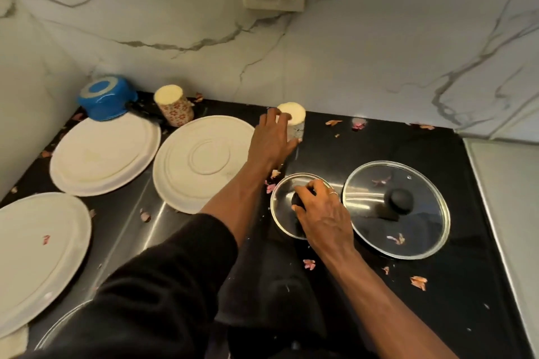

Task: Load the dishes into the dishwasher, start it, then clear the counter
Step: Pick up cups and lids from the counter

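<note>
The fingers (pixel 313 188) of the right hand (pixel 320 213) are curled tight round the black knob (pixel 297 200) of the small glass lid (pixel 284 213). That is the natural hold, since the knob is the one part that lets the lid rise flat without smearing the glass. The lid lies on the surface (pixel 364 143) under the palm.

The left hand (pixel 269 143) reaches further back. Its fingers wrap round an upturned plain cup (pixel 294 112), tips at the base on top and the thumb low on the near side. This looks like a grip meant to lift the cup straight up. Taking one dish in each hand probably saves a trip to the dishwasher.

Just right of the right fingers lies the large glass lid (pixel 408 230), knob up, not touched. Left of the left fingers sit face-down plates, the nearest plate (pixel 204 160) close by the wrist. Beyond it are an upturned floral cup (pixel 175 111) and an upturned blue pot (pixel 102 96). All seem set upside down to drain.

Pink scraps (pixel 418 282) are scattered over the surface, so the clearing step is not yet done. A dark cloth (pixel 262 285) lies beneath the forearms.
</note>
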